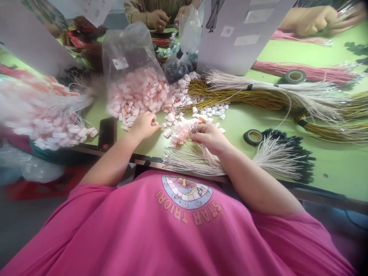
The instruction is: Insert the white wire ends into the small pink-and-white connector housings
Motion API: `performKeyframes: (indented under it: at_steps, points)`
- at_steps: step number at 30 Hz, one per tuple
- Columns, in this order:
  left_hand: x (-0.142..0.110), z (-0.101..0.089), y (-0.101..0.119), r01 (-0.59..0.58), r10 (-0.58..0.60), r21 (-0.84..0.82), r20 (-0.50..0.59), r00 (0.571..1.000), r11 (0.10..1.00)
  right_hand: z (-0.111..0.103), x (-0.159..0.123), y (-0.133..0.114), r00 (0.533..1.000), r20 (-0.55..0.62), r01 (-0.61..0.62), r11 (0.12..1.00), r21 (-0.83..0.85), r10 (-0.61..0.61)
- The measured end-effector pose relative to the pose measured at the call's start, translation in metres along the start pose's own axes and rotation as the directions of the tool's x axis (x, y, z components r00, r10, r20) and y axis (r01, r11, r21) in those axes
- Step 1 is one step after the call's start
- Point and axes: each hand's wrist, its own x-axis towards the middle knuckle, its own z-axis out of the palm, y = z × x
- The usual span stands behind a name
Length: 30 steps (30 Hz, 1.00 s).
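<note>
My left hand [146, 125] is at the front edge of a heap of pink and white plastic connector housings [143, 90]. Its fingers are closed, with a small white connector housing [155, 123] showing at the tips. To the right, my right hand [209, 137] pinches thin white wires [208, 155] near their upper ends. A cluster of pale pink and white connectors [181, 131] lies just left of those fingertips, partly blurred. Below, more white wires with bare tips [186, 161] lie along the table's front edge.
A clear plastic bag [129, 46] stands behind the housings. A dark phone [107, 133] lies left, beside wired connectors [48, 115]. Rolls of black tape [253, 137], dark connectors [304, 161], and white and yellow wire bundles [253, 96] lie right. Across the table are a co-worker's hands [158, 19].
</note>
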Motion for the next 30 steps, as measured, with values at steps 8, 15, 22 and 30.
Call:
performKeyframes:
  at_steps: [8, 15, 22, 30]
  points:
    - [-0.043, -0.012, 0.063, 0.141, 0.174, -0.873, 0.247, 0.953, 0.466, 0.003, -0.001, -0.002, 1.0, 0.005, -0.002, 0.997, 0.077, 0.001]
    - [-0.043, 0.011, 0.077, 0.303, 0.107, -0.917, 0.339, 0.935, 0.261, 0.006, -0.005, -0.006, 0.999, -0.052, 0.007, 0.998, -0.061, -0.01]
    - [-0.039, 0.02, 0.075, 0.323, 0.113, -0.922, 0.352, 0.929, 0.213, 0.007, -0.006, -0.011, 0.997, -0.002, 0.073, 0.98, -0.187, -0.075]
    - [-0.039, 0.028, 0.072, 0.356, 0.106, -0.925, 0.37, 0.923, 0.135, 0.008, -0.002, -0.005, 0.997, -0.004, 0.07, 0.982, -0.178, -0.072]
